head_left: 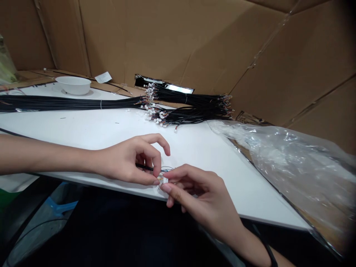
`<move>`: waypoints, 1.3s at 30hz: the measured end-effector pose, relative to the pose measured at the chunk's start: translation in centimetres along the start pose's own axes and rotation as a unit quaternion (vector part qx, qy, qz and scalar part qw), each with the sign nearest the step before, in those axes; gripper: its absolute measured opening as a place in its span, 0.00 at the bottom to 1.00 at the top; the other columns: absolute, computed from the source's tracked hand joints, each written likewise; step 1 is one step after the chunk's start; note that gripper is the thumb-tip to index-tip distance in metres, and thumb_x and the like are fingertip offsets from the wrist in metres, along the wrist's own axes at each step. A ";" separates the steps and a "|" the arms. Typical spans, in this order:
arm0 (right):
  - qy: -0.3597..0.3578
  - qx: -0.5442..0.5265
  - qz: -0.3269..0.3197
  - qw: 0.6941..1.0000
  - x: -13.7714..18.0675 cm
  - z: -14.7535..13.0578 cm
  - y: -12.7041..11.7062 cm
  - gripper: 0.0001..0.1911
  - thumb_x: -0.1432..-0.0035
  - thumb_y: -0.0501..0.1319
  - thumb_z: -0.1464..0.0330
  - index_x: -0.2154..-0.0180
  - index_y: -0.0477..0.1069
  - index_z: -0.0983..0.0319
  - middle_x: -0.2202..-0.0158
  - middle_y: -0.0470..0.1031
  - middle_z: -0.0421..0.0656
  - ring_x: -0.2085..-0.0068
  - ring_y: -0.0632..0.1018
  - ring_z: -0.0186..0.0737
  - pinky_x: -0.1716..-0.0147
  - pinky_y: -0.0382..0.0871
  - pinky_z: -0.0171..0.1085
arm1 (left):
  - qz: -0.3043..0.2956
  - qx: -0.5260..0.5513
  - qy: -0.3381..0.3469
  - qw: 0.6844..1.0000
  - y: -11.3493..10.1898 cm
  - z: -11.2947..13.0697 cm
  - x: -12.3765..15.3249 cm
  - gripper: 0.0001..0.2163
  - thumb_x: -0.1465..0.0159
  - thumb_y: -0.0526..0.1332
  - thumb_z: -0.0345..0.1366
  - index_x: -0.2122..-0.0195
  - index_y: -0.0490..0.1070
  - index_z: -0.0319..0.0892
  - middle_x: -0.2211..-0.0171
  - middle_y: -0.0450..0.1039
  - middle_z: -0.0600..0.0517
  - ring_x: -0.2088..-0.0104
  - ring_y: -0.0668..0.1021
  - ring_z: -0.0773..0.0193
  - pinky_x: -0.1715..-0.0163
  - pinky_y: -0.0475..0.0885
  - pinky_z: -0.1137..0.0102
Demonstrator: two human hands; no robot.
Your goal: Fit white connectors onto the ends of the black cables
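Near the front edge of the white table, my right hand (194, 193) pinches a small white connector (165, 180) between thumb and fingertips. My left hand (136, 159) is closed on a black cable (144, 167), its index finger raised and curved away. Thin coloured wires (164, 171) spread from the cable's end between the two hands. The left thumb tip sits close to the connector; exactly which wire it pinches is too small to make out.
Behind my hands lie bundles of black cables (189, 113) with white connectors, and a long tied cable bundle (69, 103). A white bowl (73, 85) and a paper slip (103, 77) stand behind. Clear plastic bags (294, 163) cover the right side. Cardboard walls (167, 40) enclose the back.
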State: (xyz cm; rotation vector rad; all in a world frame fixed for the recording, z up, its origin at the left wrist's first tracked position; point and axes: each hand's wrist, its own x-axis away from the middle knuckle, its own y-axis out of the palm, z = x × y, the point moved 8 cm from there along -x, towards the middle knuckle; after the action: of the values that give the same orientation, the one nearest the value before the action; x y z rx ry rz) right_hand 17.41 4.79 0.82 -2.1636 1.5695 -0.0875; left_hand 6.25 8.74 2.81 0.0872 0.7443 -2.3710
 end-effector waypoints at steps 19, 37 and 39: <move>-0.047 0.067 0.024 0.996 0.3 -0.5 0.0 0.05 0.39 0.63 0.67 0.65 0.76 0.62 0.79 0.77 0.39 0.79 0.77 0.34 0.78 0.71 0.31 | -0.019 0.011 0.027 0.999 0.2 0.1 -0.2 0.07 0.42 0.67 0.32 0.75 0.75 0.35 0.53 0.65 0.47 0.77 0.68 0.79 0.75 0.67 0.76; -0.098 0.085 0.051 0.990 1.1 -1.2 -0.6 0.03 0.39 0.62 0.71 0.61 0.73 0.62 0.76 0.77 0.39 0.79 0.79 0.33 0.83 0.71 0.29 | 0.039 0.052 -0.014 0.998 -0.4 -0.6 -0.1 0.08 0.44 0.61 0.25 0.63 0.72 0.38 0.58 0.63 0.51 0.77 0.71 0.79 0.79 0.65 0.79; -0.120 0.112 0.063 0.984 1.4 -1.6 -0.6 0.03 0.39 0.62 0.72 0.61 0.73 0.62 0.76 0.76 0.39 0.80 0.78 0.32 0.82 0.70 0.28 | 0.046 0.051 -0.019 0.997 -0.5 -0.7 -0.1 0.06 0.43 0.63 0.28 0.64 0.72 0.38 0.58 0.63 0.51 0.77 0.71 0.79 0.79 0.66 0.79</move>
State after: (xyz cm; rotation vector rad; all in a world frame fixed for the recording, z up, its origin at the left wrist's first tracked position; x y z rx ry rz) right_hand 17.92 3.14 2.23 -1.8253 1.4765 0.0349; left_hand 5.92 9.46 2.49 0.1167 0.5887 -2.3145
